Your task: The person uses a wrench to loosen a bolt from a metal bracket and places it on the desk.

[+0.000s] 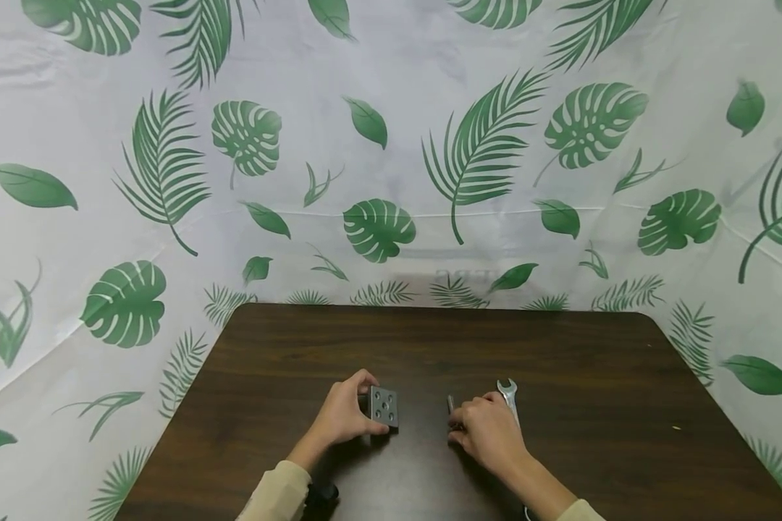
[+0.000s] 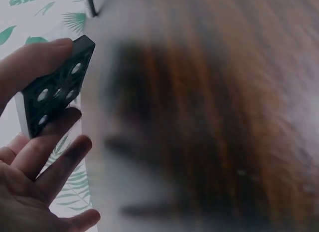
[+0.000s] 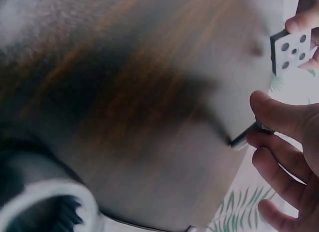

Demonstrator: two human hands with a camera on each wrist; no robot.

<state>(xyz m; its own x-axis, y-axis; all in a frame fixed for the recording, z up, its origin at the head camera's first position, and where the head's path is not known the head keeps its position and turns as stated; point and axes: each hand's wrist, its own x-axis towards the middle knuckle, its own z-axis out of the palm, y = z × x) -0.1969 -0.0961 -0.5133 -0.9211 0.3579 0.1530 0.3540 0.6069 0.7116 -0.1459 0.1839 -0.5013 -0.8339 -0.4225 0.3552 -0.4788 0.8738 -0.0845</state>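
My left hand [image 1: 345, 411] pinches a square grey metal plate [image 1: 384, 407] by its edges, above the table left of the middle. Five round holes mark its face, one at the centre and one towards each corner; the left wrist view shows the thumb along one edge of the plate [image 2: 59, 87]. To the right, my right hand [image 1: 492, 430] holds a short, slim metal bolt [image 3: 244, 136] between thumb and fingers, its shank poking out past the fingertips. Beside that hand lies a silver combination wrench [image 1: 507, 391], its middle hidden under the hand and forearm.
Dark wood-grain table [image 1: 300, 340] spreads under both hands. Behind it hangs a white cloth [image 1: 391, 166] printed with green leaves. A dark rounded object [image 1: 326, 494] sits beside the left sleeve. The wrench's toothed ring end [image 3: 79, 192] looms close in the right wrist view.
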